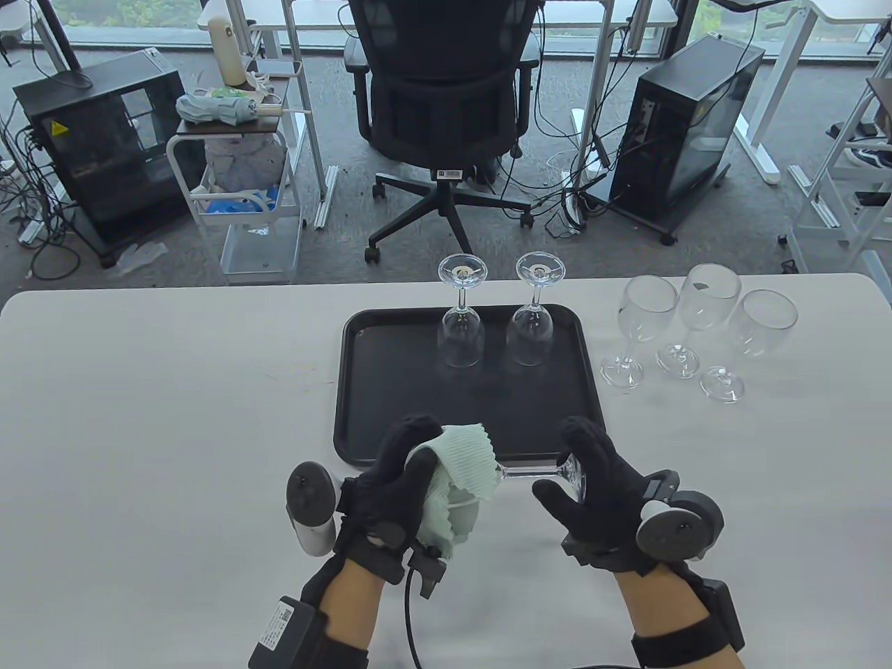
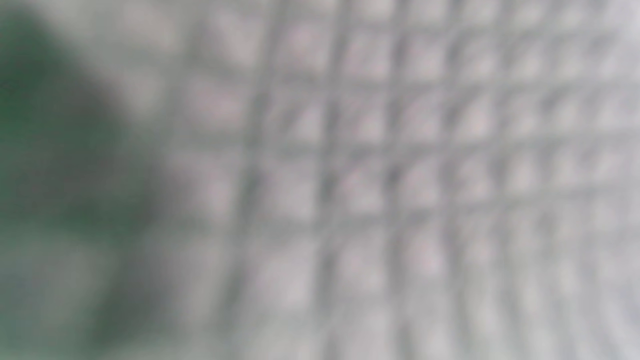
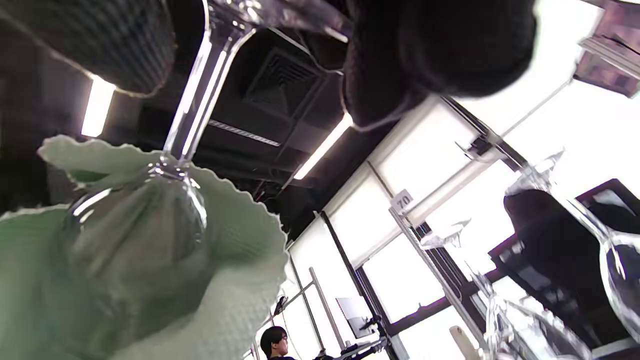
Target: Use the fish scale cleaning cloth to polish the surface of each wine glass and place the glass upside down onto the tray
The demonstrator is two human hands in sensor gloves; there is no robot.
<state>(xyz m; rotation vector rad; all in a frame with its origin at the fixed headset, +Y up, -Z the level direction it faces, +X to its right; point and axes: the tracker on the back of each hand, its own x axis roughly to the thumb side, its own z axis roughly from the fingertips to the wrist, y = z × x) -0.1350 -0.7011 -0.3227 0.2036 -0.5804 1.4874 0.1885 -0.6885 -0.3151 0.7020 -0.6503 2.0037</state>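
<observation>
A wine glass (image 1: pixel 533 472) lies sideways in the air over the near edge of the black tray (image 1: pixel 362 390). My right hand (image 1: pixel 592 481) grips its foot and stem end. My left hand (image 1: pixel 404 481) wraps the pale green cloth (image 1: pixel 460 463) around the bowl. In the right wrist view the stem (image 3: pixel 197 95) runs down into the bowl (image 3: pixel 145 235), which the green cloth (image 3: pixel 240 280) covers. The left wrist view is filled by blurred cloth (image 2: pixel 375 180). Two glasses (image 1: pixel 461 327) (image 1: pixel 533 324) stand upside down at the tray's far side.
Three upright wine glasses (image 1: pixel 644 313) (image 1: pixel 704 300) (image 1: pixel 759 327) stand on the white table (image 1: pixel 139 418) to the right of the tray. An office chair (image 1: pixel 446 118), a cart and computer cases are on the floor beyond the table's far edge.
</observation>
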